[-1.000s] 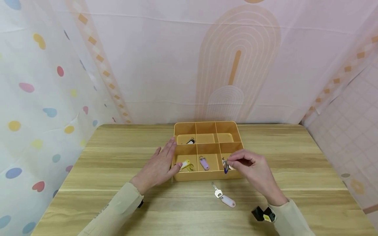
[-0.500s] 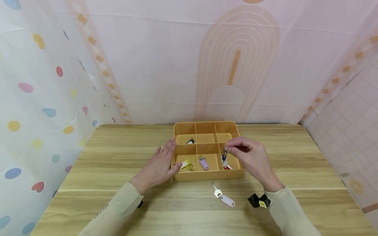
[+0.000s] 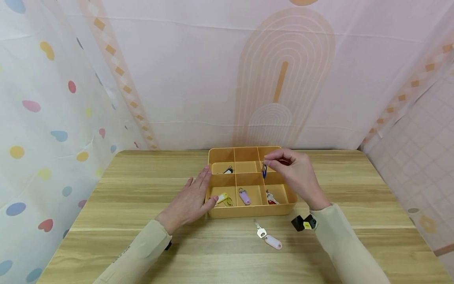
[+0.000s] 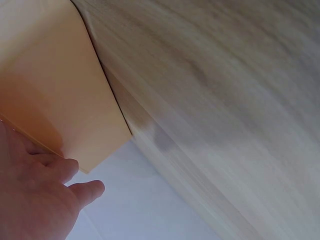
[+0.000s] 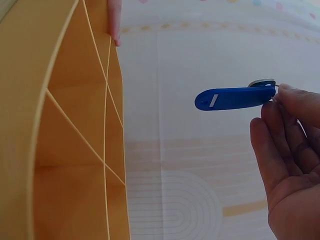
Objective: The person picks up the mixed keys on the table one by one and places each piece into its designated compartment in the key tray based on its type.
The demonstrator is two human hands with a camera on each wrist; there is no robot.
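My right hand (image 3: pixel 296 173) pinches a blue key tag (image 5: pixel 235 98) by its ring end. In the head view the tag hangs over the right part of an orange compartment box (image 3: pixel 248 212), near the divider between its rows. A small metal piece shows beside the tag in the right wrist view. My left hand (image 3: pixel 189 205) rests with straight fingers along the box's left wall. The front row holds a yellow key tag (image 3: pixel 222 197), a purple key tag (image 3: pixel 244 196) and a red key tag (image 3: pixel 272 200) with a key. A black key tag (image 3: pixel 229 170) lies at back left.
On the wooden table (image 3: pixel 213 252), in front of the box, lies a key (image 3: pixel 261 232) with a pale pink tag (image 3: pixel 273 241). A patterned cloth (image 3: pixel 184 86) stands right behind the box.
My right hand has lifted the blue key tag out of the front right compartment and carried it back and slightly left. The red key tag stays there. My left hand has not moved.
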